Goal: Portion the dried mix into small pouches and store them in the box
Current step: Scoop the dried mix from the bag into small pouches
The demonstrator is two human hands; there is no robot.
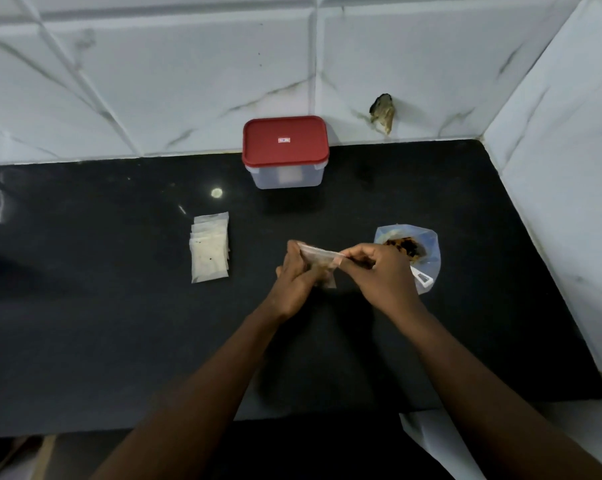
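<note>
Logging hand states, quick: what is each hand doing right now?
Left hand: closed, fingers pinching the left end of the pouch.
Right hand: closed, fingers pinching the same pouch's right end.

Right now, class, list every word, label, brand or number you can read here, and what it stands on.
Sticker on the red lid of the box: too small to read.
White tag by the bag of dried mix: blurred, unreadable.
No other text shows.
</note>
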